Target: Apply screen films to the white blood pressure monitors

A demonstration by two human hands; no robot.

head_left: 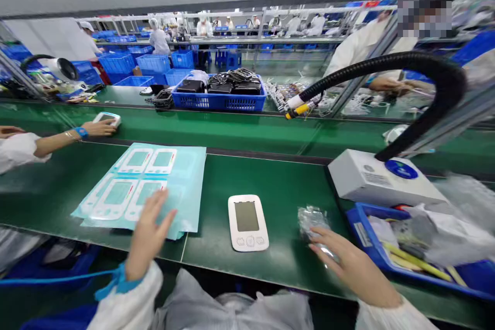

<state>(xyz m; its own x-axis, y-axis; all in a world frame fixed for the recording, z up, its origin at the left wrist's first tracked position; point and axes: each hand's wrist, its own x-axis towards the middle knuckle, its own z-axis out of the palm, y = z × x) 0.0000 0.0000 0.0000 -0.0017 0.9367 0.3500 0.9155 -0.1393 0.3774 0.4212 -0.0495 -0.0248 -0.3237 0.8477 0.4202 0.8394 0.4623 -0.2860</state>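
Left hand (149,234) lies flat with its fingers spread over the near edge of a pale blue sheet of labels (143,185), seemingly pressing it down so the sheet stays put on the green counter (286,201); it grips nothing. Right hand (350,265) reaches with fingers loosely extended onto a small crinkled clear plastic bag (311,219), touching its near end; whether the fingers close on it is hard to tell, since the hand is blurred. Between the two hands a white device with a grey screen (248,222) lies face up and squared to the person, within easy reach of either hand and touched by neither. Just right of the bag sits a blue bin (361,227) of papers and scraps, and behind it a white box unit (381,180) from which a black flexible hose (386,69) arcs over the counter, its nozzle pointing toward the work area. Farther left, a co-worker's hand (100,127) with a blue wrist strap rests on another white device (108,118). Across the belt stands a blue crate (218,100) of black parts.
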